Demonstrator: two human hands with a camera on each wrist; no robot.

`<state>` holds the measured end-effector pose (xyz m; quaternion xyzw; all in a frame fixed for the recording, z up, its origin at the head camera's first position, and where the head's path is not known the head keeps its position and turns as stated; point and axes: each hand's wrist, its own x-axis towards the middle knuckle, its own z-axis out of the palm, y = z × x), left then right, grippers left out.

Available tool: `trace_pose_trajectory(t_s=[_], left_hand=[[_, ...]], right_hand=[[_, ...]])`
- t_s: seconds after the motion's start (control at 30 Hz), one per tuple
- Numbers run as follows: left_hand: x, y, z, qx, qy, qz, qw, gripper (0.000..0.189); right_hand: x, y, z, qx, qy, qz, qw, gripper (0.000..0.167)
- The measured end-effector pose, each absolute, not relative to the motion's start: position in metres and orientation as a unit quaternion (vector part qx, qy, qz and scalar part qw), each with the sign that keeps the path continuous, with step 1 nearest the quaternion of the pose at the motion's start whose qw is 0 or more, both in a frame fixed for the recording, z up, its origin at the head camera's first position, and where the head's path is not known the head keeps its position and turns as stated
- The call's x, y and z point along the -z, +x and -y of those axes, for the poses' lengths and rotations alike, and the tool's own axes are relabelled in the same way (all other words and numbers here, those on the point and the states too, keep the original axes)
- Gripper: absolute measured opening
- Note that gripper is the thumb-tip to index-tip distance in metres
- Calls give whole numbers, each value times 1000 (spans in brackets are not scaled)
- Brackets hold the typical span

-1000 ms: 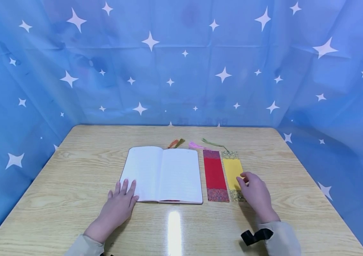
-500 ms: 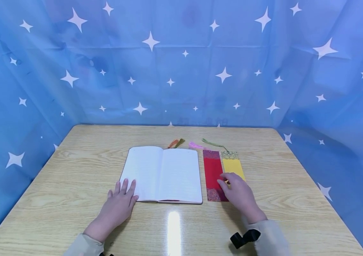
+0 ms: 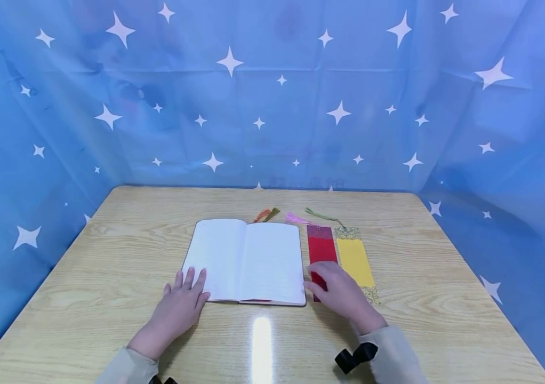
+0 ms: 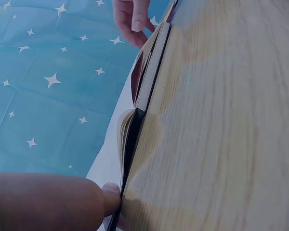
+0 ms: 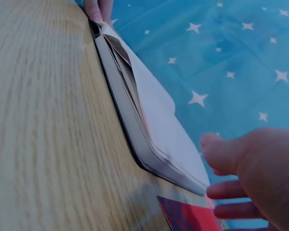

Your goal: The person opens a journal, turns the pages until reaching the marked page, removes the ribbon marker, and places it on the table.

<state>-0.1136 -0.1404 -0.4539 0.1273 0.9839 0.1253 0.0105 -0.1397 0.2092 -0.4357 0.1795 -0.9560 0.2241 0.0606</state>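
Blue star-patterned cloth (image 3: 296, 122) beyond a wooden table (image 3: 445, 304). Open notebook (image 3: 270, 256) lying on top; on its near left corner, left hand (image 3: 179, 310) resting spread, nothing gripped. At the notebook's right edge, right hand (image 3: 339, 291) loosely curved, grasping nothing, over a red bookmark (image 3: 321, 248); farther right, a yellow bookmark (image 3: 356, 261).

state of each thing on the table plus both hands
White-paged rectangular notebook: open, pages up
Red pink-tasselled strip bookmark: flat, partly hidden
Yellow green-tasselled strip bookmark: flat, mostly visible
Orange tassel: sticking out behind notebook
Olive tassel: likewise
Left hand: fingers spread on notebook
Right hand: fingers curved, holding nothing
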Motion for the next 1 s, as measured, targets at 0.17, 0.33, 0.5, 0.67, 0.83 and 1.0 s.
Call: trace_pose_trajectory(t_s=[0.17,0.33,0.5,0.67,0.83,1.0], left_hand=[[453,-115,140,-128,125,-984,22,53],[452,-115,140,-126,126,-984,27,53],[449,-115,141,-125,129,-983,25,52],[448,-115,141,-126,128,-983,27,52],[448,-115,140,-128,125,-983,31,52],[447,-115,140,-127,125,-984,31,52]], right_hand=[[438,-139,-209,-220,239,945,36,52],[437,-140,-208,-219,238,946,-6,66],[438,-144,-207,-212,246,946,-25,69],[438,-147,-205,-211,262,941,-38,71],[436,-149,-205,-212,299,929,-46,73],[435,-150,-205,-204,312,926,-53,74]])
